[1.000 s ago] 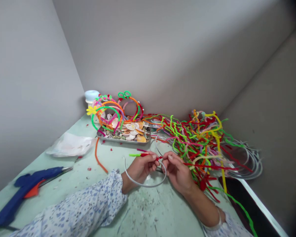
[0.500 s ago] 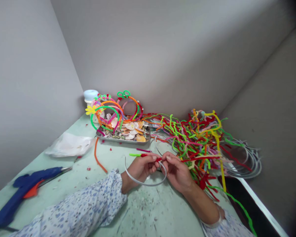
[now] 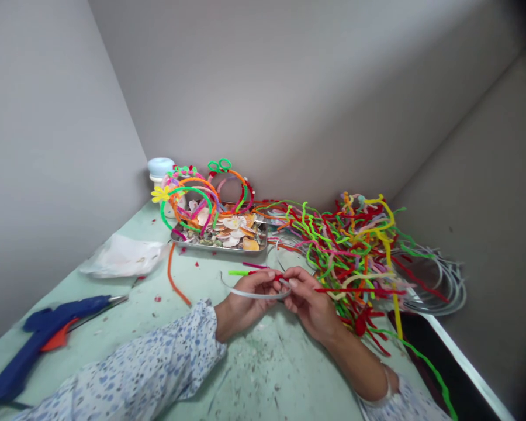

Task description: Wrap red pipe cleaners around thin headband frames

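Note:
Before me, my left hand [image 3: 249, 303] pinches a thin grey headband [image 3: 245, 293] near one end, where red fuzzy wire is wound on it. My right hand [image 3: 314, 307] is closed, thumb and finger together, on a red pipe cleaner [image 3: 350, 290] whose loose length sticks out to the right. The fingertips of both hands meet at the wound part and partly hide it. A bright green fuzzy tip [image 3: 238, 273] shows beyond my left fingers; whether it belongs to the headband I cannot tell.
Behind my hands stands a metal tray [image 3: 219, 248] of shells, with colourful fuzzy headbands [image 3: 193, 196] on it. A pipe-cleaner heap [image 3: 346, 245] lies right, beside bare headbands [image 3: 453, 286]. On the left are a blue glue gun [image 3: 56, 318] and a plastic bag [image 3: 125, 257].
The headband has swung from a hanging curve to a flatter position across my left fingers. The red pipe cleaner's free end has dropped slightly, and my right hand has turned a little.

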`<state>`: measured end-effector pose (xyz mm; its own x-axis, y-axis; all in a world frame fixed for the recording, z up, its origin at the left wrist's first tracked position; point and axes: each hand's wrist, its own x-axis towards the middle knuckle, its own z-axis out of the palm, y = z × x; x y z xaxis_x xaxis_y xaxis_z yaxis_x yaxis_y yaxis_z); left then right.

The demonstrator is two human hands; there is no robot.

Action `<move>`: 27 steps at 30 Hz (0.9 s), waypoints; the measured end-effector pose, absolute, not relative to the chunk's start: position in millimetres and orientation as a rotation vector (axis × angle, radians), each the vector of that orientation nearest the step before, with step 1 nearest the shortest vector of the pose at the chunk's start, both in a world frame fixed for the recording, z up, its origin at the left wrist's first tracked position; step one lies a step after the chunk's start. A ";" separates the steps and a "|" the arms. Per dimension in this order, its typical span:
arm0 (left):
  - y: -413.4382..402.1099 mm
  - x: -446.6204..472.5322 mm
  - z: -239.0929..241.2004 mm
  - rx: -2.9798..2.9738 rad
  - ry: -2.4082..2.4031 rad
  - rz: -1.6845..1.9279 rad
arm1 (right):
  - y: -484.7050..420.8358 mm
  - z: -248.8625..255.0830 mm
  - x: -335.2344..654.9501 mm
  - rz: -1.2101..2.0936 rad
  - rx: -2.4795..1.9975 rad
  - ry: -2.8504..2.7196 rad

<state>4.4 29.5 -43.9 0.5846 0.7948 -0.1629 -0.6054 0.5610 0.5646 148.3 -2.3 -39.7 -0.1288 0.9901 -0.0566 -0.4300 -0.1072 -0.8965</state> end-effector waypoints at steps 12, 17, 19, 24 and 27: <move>30.9 6.6 -45.4 0.450 0.513 0.868 | -3.5 -41.4 143.6 1.155 -1.056 -1.046; 23.7 5.7 -43.0 0.573 0.470 0.897 | -4.8 -34.7 141.5 1.126 -1.071 -1.044; 21.0 6.3 -40.2 0.644 0.494 0.913 | -4.8 -33.8 142.1 1.137 -1.079 -1.056; 17.7 7.3 -37.7 0.840 0.660 0.997 | -3.8 -36.0 144.1 1.154 -1.099 -1.068; 18.2 6.9 -40.5 0.913 0.735 1.008 | -3.4 -38.6 144.9 1.162 -1.095 -1.078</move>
<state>6.9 18.2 -40.5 0.3655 0.9255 -0.0997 -0.3779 0.2454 0.8927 144.9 -3.4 -38.6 0.0874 0.9942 0.0621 -0.1363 0.0737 -0.9879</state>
